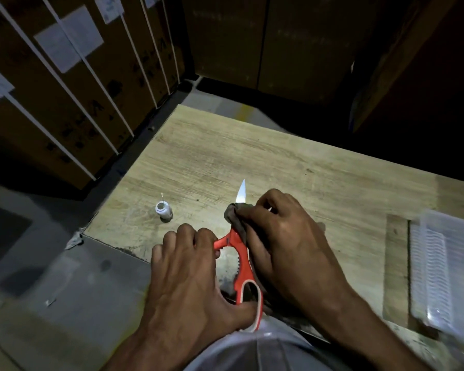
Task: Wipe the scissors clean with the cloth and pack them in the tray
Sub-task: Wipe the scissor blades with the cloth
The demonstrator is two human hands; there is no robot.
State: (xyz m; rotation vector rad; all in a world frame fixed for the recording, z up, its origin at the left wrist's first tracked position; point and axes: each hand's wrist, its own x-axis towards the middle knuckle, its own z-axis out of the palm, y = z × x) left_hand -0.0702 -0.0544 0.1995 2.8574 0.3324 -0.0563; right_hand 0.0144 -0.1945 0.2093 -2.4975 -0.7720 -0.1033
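Note:
Red-handled scissors [241, 258] are held over the near edge of the wooden table [292, 167], blade tip pointing away from me. My left hand [190, 279] grips the handles, thumb at the lower loop. My right hand [287, 236] presses a dark grey cloth [235, 215] around the blades just above the pivot; only the shiny blade tip shows past the cloth. A clear plastic tray [439, 266] lies at the table's right edge, apart from both hands.
A small white bottle [163, 209] with a thin stick in it stands on the table left of the scissors. Strapped cardboard boxes [73, 84] line the left and back. Grey floor lies to the left below the table.

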